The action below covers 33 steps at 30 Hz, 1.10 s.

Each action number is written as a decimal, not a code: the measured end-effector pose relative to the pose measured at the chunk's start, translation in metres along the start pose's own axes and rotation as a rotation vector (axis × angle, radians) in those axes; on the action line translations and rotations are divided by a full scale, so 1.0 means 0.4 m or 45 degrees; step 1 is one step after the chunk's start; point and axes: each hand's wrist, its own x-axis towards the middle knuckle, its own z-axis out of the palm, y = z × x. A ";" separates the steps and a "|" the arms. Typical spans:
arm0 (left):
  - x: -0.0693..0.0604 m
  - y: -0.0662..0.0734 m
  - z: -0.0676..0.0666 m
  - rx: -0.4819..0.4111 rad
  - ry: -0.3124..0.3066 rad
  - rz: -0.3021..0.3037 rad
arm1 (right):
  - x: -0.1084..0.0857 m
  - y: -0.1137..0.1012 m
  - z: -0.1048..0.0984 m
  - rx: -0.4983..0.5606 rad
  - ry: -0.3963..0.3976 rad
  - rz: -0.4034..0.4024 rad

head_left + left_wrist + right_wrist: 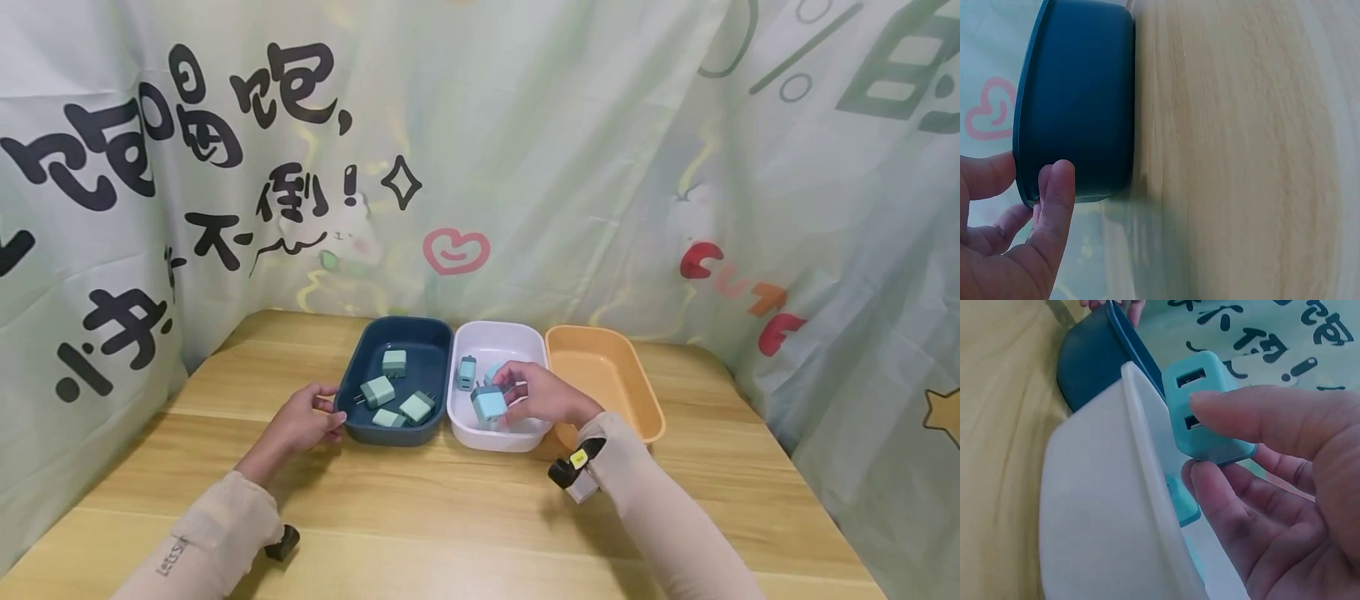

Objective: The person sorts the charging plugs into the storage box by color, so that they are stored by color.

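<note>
My right hand (536, 393) pinches a light-blue USB charger (490, 403) between thumb and fingers, above the white bin (498, 440). Two USB ports show on the face of this charger (1202, 440) in the right wrist view. Another blue charger (467, 372) stands in the white bin, and a further one (492, 373) is partly hidden by the hand. At the near left corner of the dark blue bin (390, 435), my left hand (306, 415) holds the rim, thumb and fingers on its outside. Several pale-green chargers (377, 392) lie inside that bin, some with prongs showing.
An orange bin (600, 367) stands right of the white one, partly behind the right forearm. The three bins sit side by side at the back of the wooden table (420, 517). Behind them hangs a printed curtain (525, 167).
</note>
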 end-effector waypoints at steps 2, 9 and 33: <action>0.000 0.001 0.000 0.000 0.001 0.000 | 0.008 0.003 -0.003 0.000 0.006 0.003; -0.001 0.001 -0.001 0.009 0.001 0.000 | 0.031 0.006 -0.013 -0.026 0.040 0.065; 0.002 -0.001 0.001 0.004 0.013 -0.015 | 0.118 0.042 -0.042 0.066 -0.018 0.200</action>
